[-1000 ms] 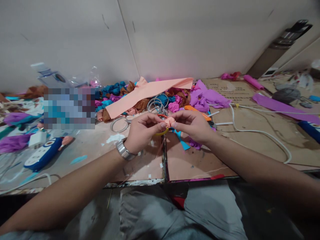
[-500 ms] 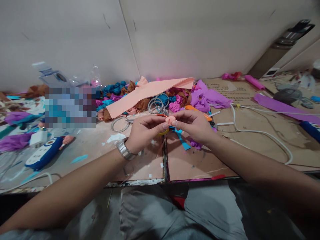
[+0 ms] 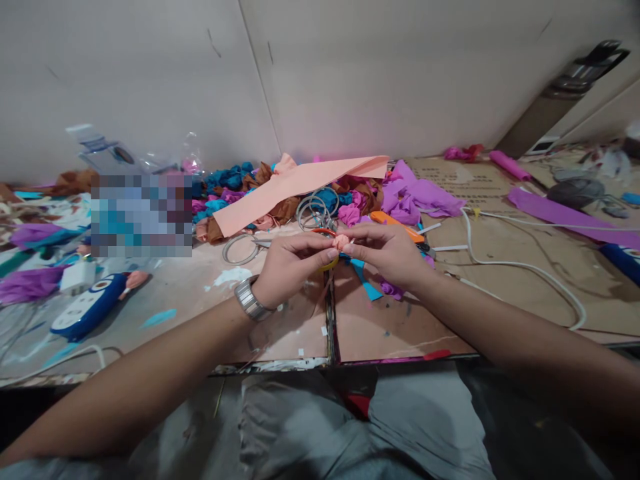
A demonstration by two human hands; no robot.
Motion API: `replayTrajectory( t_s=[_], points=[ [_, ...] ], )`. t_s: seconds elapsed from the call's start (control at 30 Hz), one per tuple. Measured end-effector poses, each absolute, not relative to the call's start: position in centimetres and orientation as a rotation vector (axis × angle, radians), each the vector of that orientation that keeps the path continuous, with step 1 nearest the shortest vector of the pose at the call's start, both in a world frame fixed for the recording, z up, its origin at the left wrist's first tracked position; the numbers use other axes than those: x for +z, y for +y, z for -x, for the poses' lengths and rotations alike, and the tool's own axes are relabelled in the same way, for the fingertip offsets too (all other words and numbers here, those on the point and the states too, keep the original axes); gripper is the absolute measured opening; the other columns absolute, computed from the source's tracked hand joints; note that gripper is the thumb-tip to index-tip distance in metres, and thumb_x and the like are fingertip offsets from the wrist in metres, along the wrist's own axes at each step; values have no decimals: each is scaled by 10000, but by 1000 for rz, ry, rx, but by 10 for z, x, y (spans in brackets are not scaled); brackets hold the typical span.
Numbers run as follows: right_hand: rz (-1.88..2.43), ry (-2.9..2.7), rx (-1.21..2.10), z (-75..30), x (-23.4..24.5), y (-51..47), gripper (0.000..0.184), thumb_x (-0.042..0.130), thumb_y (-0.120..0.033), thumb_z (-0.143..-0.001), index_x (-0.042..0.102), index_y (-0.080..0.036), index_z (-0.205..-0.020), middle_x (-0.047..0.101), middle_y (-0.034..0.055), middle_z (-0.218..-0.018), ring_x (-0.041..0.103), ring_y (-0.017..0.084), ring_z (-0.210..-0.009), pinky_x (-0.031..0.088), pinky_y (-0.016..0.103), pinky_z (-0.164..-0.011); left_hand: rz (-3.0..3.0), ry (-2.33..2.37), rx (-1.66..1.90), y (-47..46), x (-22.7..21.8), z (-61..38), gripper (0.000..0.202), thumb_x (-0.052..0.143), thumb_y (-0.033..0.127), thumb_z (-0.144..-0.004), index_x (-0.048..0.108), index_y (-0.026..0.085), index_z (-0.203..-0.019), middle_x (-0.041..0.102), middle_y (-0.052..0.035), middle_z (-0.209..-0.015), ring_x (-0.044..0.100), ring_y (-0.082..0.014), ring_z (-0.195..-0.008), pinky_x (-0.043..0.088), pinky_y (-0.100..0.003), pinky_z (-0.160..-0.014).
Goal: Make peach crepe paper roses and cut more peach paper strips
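Observation:
My left hand, with a metal watch on its wrist, and my right hand meet above the middle of the worktable. Both pinch a small peach paper bud between their fingertips. A yellow ring of tape shows just under my left thumb, with a red-orange ring behind it. Whether either hand touches these rings I cannot tell. A thin stick hangs below the bud, partly hidden by my fingers.
A long peach paper sheet lies behind over crumpled blue, brown and magenta paper. Wire coils, orange-handled scissors, purple paper, a white cable and a blue power strip surround the hands. A wall stands behind.
Both hands stay together on the peach bud; the fingertips have shifted slightly around it. Nothing else has moved.

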State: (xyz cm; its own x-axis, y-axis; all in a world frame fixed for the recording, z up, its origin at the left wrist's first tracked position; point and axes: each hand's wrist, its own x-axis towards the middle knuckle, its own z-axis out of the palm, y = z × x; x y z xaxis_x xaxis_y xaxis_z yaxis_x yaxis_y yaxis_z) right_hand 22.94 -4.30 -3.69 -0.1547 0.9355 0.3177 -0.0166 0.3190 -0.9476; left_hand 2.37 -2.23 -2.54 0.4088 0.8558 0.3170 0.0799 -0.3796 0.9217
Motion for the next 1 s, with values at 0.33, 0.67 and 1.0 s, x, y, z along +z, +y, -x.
replayTrajectory(
  t_s=[0.33,0.67,1.0],
  points=[
    [908,-1527,1052,-229,-42,-45,263,813,-371,-819,817,-255,-1056,801,51,-1015,722,189,-917,583,344,-837,-1519,895,1056,-23,-34,-26,274,902,338,-700,792,146,-862,798,-73,-852,733,-163,-722,614,-269,-692],
    [914,-1555,1023,-229,-39,-43,274,798,-402,-827,820,-247,-1051,798,52,-998,715,180,-877,582,324,-794,-1415,787,1026,-25,-28,-26,390,894,338,-722,671,146,-979,792,-62,-884,766,-165,-776,632,-254,-733],
    [1009,-1700,838,-231,-37,-46,271,761,-410,-868,813,-249,-1080,788,66,-994,682,179,-860,531,315,-744,-1256,734,984,-19,-38,-25,400,885,313,-743,611,162,-992,799,-55,-873,764,-159,-792,629,-267,-752]
  ],
)
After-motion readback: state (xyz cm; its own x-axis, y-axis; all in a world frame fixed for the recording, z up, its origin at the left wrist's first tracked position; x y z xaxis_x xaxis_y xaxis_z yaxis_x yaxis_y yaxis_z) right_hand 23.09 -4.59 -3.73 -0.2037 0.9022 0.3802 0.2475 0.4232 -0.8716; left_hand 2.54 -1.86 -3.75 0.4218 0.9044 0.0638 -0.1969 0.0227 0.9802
